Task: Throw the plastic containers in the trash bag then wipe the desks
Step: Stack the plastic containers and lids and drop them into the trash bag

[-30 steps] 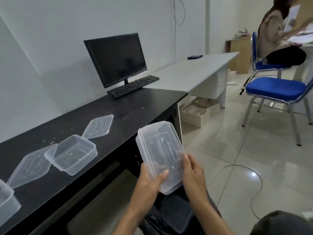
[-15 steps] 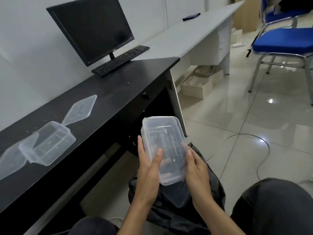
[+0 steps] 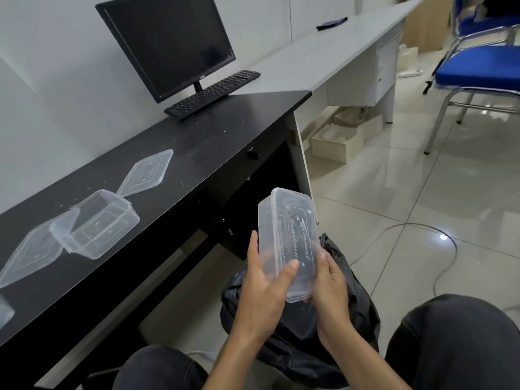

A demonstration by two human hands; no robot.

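Holding a lidded plastic container (image 3: 289, 235) in both hands, a seated person poises it just above the open trash bag (image 3: 357, 311) on the floor in front of the black desk (image 3: 202, 153). The left hand (image 3: 264, 282) wraps the container's lower side, thumb across the lid. The right hand (image 3: 329, 288) grips its lower corner.

Over the past second the container has come down from beside the desk's front edge to the bag's mouth, and the bag, then out of frame, has come fully into view. It has also turned more onto its long edge. That suggests the drop is imminent, though the container has not been let go. A clear shape inside the bag may be another container; it is too dim to say.

On the black desk's near end lie an open container (image 3: 98, 223), a leaning lid (image 3: 28, 254) and a flat lid (image 3: 147, 170), none of which has moved. Crumbs dot the desktop around them, so the wiping step looks untouched. A monitor (image 3: 166, 43) and keyboard (image 3: 211, 92) stand at the desk's far end; beyond it runs a white desk (image 3: 332, 57).
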